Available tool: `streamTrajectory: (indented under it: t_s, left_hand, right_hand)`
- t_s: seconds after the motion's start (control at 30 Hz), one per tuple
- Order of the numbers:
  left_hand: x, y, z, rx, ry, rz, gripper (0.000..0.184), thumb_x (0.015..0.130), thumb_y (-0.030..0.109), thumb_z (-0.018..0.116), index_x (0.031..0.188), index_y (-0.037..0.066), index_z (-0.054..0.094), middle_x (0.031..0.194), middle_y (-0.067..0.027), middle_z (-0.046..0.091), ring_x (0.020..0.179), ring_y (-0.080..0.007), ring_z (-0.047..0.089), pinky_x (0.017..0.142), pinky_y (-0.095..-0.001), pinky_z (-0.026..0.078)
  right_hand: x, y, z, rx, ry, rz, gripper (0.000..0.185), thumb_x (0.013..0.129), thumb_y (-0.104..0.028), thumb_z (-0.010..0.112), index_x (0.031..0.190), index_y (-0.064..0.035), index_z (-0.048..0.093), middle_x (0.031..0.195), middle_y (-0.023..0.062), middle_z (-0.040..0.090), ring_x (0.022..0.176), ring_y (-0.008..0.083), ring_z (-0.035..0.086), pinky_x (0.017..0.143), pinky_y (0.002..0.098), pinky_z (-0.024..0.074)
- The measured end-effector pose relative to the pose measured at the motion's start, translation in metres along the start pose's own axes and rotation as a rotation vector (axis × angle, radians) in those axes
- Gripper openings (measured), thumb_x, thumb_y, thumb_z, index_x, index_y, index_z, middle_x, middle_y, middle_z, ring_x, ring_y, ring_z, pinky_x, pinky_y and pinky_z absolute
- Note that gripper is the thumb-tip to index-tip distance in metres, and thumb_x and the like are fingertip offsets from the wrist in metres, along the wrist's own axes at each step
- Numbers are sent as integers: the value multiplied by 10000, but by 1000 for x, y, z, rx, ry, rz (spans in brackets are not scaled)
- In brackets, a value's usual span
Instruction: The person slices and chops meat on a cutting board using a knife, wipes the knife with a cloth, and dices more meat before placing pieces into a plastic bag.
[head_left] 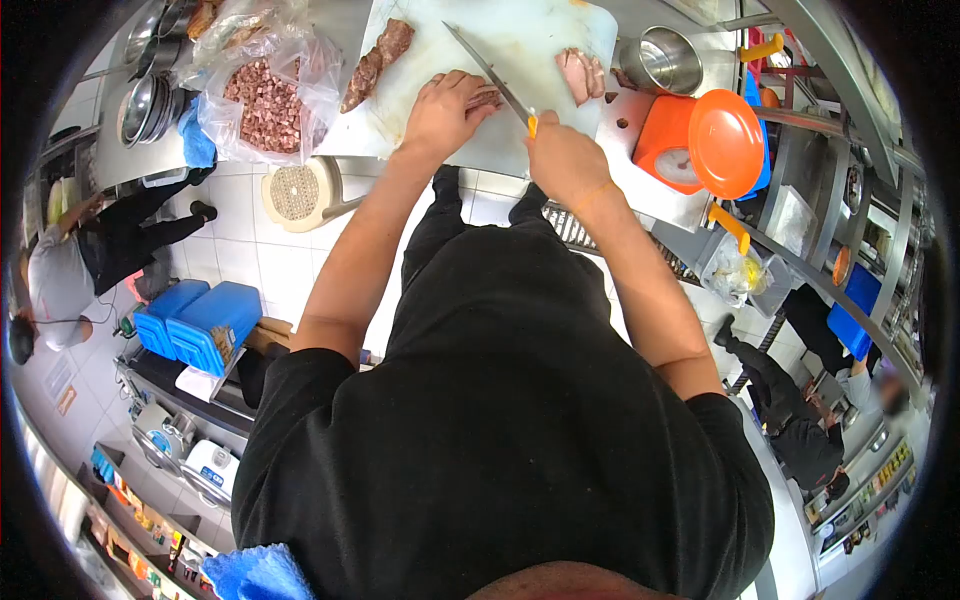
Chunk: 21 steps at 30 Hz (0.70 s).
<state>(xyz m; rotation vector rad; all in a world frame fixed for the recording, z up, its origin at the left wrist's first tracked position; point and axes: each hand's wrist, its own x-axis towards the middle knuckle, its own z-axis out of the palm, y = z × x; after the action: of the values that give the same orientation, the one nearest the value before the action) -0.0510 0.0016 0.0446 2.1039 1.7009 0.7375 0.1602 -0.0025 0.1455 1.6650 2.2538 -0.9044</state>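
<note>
1. Diagonally, the knife [488, 72] crosses the white board [520, 35], tip pointing far-left; right grip [568, 165] wraps its handle.
2. Left grip [440, 112] holds meat [485, 99] down.
3. Plastic bag [320, 85] contains diced meat [265, 105].

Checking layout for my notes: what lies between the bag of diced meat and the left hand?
In the head view, a long piece of meat lies on the white board between the bag and the left hand.
</note>
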Motion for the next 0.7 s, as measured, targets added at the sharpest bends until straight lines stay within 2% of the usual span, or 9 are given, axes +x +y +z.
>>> streamTrajectory:
  t_s: [0.1,0.23,0.37,0.5,0.6,0.7]
  left_hand:
    - [-2,-4,1,-24,4,25,292,862,218,820,1120,99,750,1099,-101,733,1063,-357,684,948,-471,552]
    - [0,-2,3,15,11,41,279,873,195,805,1126,93,748,1093,-106,734,1060,-351,683,942,-468,554]
    - [-3,-3,4,5,20,33,257,882,171,789,1119,83,745,1091,-111,732,1058,-350,678,952,-470,544]
    - [-7,4,1,-51,91,-19,219,899,154,759,1105,83,743,1085,-105,732,1042,-354,675,948,-474,536]
    - [-7,1,7,-17,91,-46,179,912,153,736,1080,90,741,1075,-91,735,1031,-345,677,933,-473,536]
    - [-5,-1,13,10,93,-27,149,920,154,721,1056,96,738,1069,-80,737,1026,-336,680,918,-470,537]
  right_hand:
    - [-4,3,24,32,4,42,327,1051,-252,562,1161,56,547,971,282,758,923,477,751,830,548,588]
    - [36,7,50,87,95,5,329,1049,-248,576,1171,55,544,973,288,756,928,479,749,837,549,587]
    - [47,1,26,64,80,-40,330,1047,-253,584,1169,52,545,981,288,756,937,478,748,844,548,585]
    - [8,-7,-1,30,-2,-16,334,1045,-254,585,1161,58,549,975,284,758,936,478,749,833,554,587]
    - [-6,0,21,4,46,-27,368,1045,-271,606,1137,78,537,905,297,743,857,479,746,765,555,592]
    - [11,5,58,81,93,26,380,1046,-275,604,1148,84,534,886,303,738,847,487,744,755,565,589]
